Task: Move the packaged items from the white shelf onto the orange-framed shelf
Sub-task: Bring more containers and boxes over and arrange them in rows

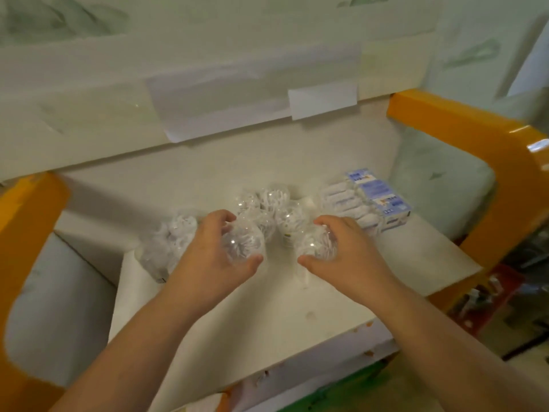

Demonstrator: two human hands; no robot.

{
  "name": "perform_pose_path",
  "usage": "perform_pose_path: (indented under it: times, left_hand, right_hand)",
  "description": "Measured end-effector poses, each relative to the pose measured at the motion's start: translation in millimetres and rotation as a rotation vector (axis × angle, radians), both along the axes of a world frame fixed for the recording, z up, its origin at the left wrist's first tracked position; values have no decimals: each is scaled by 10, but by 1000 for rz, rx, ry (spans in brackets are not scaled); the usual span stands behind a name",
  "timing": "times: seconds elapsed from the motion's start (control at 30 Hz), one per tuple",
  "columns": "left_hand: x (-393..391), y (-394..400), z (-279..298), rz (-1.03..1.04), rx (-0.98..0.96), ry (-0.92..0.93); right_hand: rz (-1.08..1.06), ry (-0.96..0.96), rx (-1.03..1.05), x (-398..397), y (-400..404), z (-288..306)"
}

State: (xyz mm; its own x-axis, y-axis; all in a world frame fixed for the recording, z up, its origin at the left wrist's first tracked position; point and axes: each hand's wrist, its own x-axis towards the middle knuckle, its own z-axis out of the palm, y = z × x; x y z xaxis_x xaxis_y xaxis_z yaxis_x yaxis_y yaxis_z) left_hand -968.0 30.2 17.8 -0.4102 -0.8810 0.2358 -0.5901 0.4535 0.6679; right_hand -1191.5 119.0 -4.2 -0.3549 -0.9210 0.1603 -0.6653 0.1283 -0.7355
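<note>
Landmark: I take the blue-and-white multipack [371, 203] as my fixed reference; it sits on the white board of the orange-framed shelf [463, 129], toward the back right.
Left hand: my left hand [217, 251] is curled round a clear packaged ball [245, 243], fingers over the top and thumb under its near side; it sits well left of the multipack.
Right hand: my right hand [341, 248] grips a second clear ball [318, 243] the same way, thumb at its near edge; just left of and nearer me than the multipack.
Contact with board: I cannot tell whether either held ball touches the shelf board [297, 307] or hangs just above it.
Cluster: more clear balls [273, 203] with white filling stand bunched behind the two held ones, between my hands and just left of the multipack.
Far-left pack: a clear bag of white pieces [169, 245] lies left of my left hand, farthest from the multipack.
Writing: the multipack carries blue label panels with small print; too blurred for me to read. No brand legible.
Paper: white sheets [322, 104] hang from the ledge above and behind the multipack; I see no writing on them.
</note>
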Motion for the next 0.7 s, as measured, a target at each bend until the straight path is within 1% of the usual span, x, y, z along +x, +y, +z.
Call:
perform_pose_path:
  times: [0.07,0.3,0.47,0.7]
  left_hand:
    - [-98,17,-71,20,26,-73]
    - [-410,77,-347,144,26,-167]
    - [-465,62,-303,172,-9,-249]
    - [-525,78,-329,178,-31,-266]
  right_hand:
    - [65,22,8,-83,-128,-81]
    - [199,108,-40,-251,-427,-266]
    - [264,143,-71,-258,-475,-304]
    - [304,130,-52,-287,-538,-299]
